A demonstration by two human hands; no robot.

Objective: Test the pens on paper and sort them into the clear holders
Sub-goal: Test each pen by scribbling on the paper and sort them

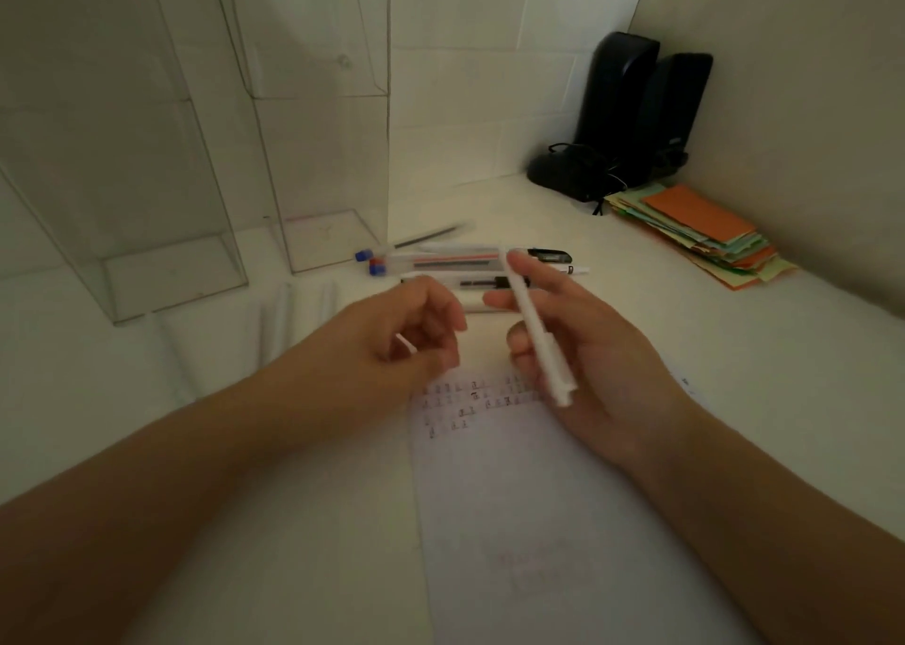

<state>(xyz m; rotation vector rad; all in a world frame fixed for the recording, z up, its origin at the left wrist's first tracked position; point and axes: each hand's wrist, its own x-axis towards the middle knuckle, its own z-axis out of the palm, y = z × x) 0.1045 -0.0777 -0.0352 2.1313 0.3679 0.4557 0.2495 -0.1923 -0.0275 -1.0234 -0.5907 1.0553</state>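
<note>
My right hand holds a white pen between thumb and fingers, its tip pointing away from me, above a sheet of paper with rows of small scribbles near its top. Just left of it, my left hand has curled fingers and seems to pinch a small white piece, perhaps a cap. Beyond the hands, several pens lie in a loose row on the desk. Two tall clear holders stand at the back left; both look empty.
Two black speakers with cables stand in the back right corner. A stack of coloured paper lies in front of them along the right wall. The desk is white.
</note>
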